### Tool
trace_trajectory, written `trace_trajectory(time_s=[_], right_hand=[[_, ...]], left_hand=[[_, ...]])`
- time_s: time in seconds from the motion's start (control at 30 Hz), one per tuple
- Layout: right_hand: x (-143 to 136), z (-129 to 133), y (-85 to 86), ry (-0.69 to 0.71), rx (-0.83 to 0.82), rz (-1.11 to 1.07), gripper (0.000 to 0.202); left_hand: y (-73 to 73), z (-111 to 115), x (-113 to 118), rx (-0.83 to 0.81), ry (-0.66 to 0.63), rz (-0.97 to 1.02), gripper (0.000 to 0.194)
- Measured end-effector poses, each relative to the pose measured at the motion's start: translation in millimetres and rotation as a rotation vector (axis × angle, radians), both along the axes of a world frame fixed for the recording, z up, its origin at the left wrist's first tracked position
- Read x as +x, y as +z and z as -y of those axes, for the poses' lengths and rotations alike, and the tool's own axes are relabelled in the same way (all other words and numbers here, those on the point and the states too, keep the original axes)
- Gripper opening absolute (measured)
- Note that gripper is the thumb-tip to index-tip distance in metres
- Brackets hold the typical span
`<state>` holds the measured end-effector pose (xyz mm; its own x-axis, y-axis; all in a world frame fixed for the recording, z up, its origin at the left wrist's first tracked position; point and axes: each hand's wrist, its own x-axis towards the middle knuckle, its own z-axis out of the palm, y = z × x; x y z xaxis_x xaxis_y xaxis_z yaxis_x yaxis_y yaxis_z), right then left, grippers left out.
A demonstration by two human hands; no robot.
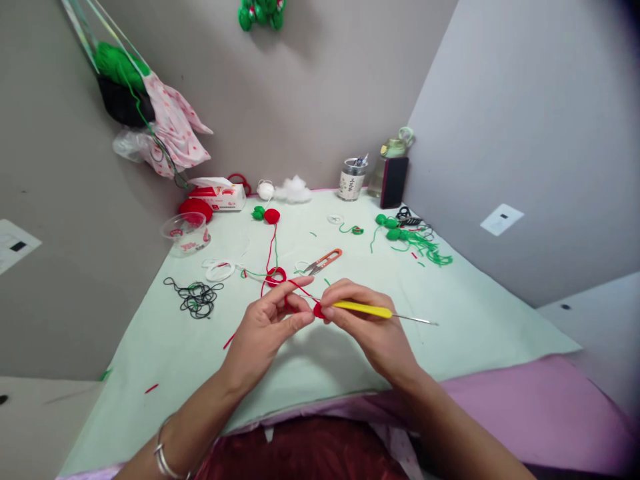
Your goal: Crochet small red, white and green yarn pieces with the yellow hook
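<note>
My right hand [367,320] is closed round a crochet hook with a yellow handle [367,309]; its bare metal rear end points right. A small red crochet piece [319,310] sits at the hook's front end, between the fingertips of both hands. Red yarn [301,287] runs over the raised index finger of my left hand [273,317], whose thumb and other fingers pinch close to the piece. Part of the piece is hidden by my fingers. Just beyond the hands lie orange thread snips [325,261] and a red yarn ring [276,276].
Black yarn [197,298] lies tangled at left, near a clear plastic tub [186,233]. A tissue box [220,195], white stuffing [294,189], a pen cup [352,180] and a phone [394,183] line the back. Green crochet pieces [393,227] lie at right.
</note>
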<state>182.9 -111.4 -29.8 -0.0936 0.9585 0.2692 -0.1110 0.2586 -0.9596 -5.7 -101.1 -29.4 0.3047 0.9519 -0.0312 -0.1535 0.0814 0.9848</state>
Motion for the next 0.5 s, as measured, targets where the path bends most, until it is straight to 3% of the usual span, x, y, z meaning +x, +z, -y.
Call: trace_trajectory(time_s=[0.17, 0.33, 0.43, 0.5], right_hand=[[-4.9, -9.0, 5.1, 0.012, -0.011, 0.058, 0.003], [-1.1, -12.4, 1.0, 0.043, -0.094, -0.003, 0.007], [4.5, -15.4, -0.7, 0.023, -0.159, -0.061, 0.010], [7.4, -19.0, -1.2, 0.000, -0.152, 0.012, 0.007]], left_hand=[[3.6, -6.7, 7.2, 0.103, 0.070, -0.080, 0.050], [6.1, -15.4, 1.9, 0.281, 0.177, -0.258, 0.025], [5.2, -17.5, -0.1, 0.212, 0.109, -0.160, 0.021], [2.9, -17.2, 1.8, 0.091, 0.063, -0.001, 0.024]])
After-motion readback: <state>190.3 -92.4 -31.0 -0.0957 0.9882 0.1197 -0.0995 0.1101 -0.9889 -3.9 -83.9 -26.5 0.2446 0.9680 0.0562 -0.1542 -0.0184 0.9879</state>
